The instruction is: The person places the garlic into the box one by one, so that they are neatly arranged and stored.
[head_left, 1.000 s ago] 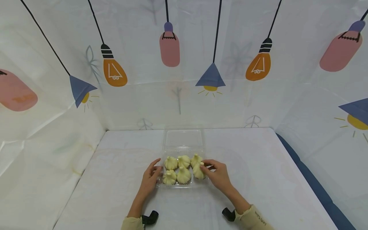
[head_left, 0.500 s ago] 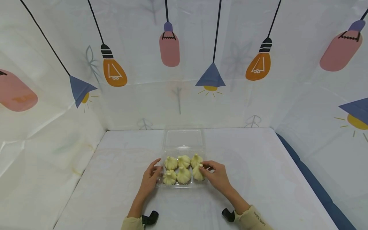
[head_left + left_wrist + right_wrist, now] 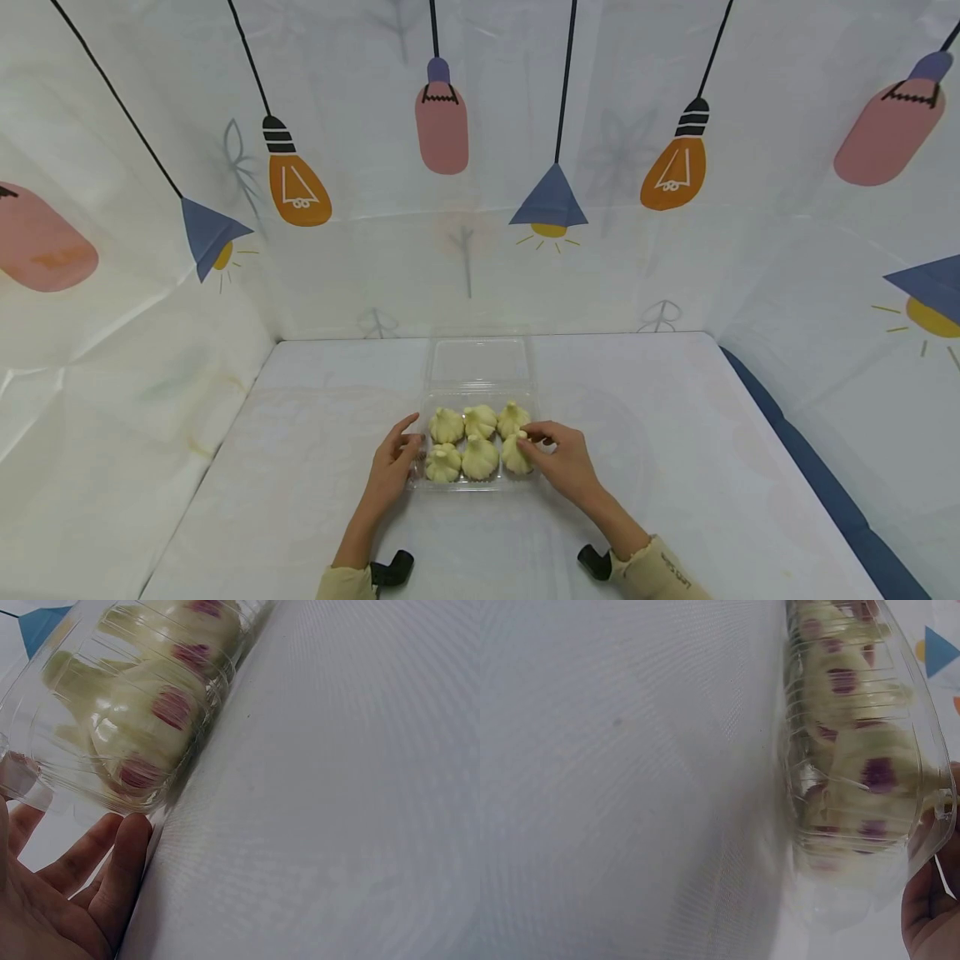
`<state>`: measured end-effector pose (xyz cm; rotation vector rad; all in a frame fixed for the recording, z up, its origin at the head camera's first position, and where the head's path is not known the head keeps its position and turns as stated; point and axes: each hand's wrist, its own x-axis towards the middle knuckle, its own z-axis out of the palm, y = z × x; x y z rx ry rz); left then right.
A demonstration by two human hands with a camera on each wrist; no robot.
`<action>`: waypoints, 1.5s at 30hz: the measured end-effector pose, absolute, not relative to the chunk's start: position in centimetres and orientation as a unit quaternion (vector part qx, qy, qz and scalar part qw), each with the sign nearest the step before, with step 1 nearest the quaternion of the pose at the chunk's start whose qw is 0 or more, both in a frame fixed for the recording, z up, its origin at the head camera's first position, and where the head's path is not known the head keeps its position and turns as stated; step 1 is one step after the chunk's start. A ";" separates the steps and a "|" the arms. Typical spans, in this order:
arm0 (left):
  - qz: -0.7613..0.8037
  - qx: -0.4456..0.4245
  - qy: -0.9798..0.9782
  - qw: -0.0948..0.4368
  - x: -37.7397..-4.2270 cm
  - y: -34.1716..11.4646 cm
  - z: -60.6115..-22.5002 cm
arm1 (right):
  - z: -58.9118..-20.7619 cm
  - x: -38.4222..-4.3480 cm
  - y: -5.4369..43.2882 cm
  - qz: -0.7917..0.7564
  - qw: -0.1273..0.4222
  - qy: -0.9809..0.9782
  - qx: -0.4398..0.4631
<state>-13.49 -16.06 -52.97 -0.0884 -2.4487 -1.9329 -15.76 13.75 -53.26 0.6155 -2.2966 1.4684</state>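
Note:
A clear plastic clamshell box (image 3: pixel 480 489) lies on the table with its lid raised at the back. Two rows of pale garlic bulbs (image 3: pixel 480 458) fill it; purple patches show on the bulbs (image 3: pixel 877 772) through the wall in the right wrist view. My right hand (image 3: pixel 566 458) pinches the stem of the front right garlic bulb (image 3: pixel 516 457), which sits low in its corner. At the box's left end, my left hand (image 3: pixel 390 462) rests its fingers against the rim. In the left wrist view its fingertips (image 3: pixel 133 829) meet the wall's lower edge.
The white table (image 3: pixel 637 400) spreads around the box. Behind and beside it hang white sheets (image 3: pixel 480 275) printed with lamps. A dark blue cloth (image 3: pixel 810 467) runs along the right edge. Black wrist devices (image 3: pixel 392 568) sit near both sleeves.
My right hand has lowered slightly toward the front left, bringing the front right garlic bulb down into the box corner. The left hand and the box have stayed in place.

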 end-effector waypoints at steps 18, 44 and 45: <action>-0.612 -0.042 -0.788 0.056 -14.6 -16.5 -56.7 | -53.3 -15.7 13.8 0.507 0.152 -0.822 0.209; -0.612 -0.026 -0.790 0.015 -13.3 -15.8 -52.5 | -53.7 -15.7 13.6 0.499 0.163 -0.823 0.217; -0.612 -0.026 -0.790 0.016 -13.3 -15.9 -52.6 | -53.7 -15.7 13.6 0.499 0.164 -0.823 0.217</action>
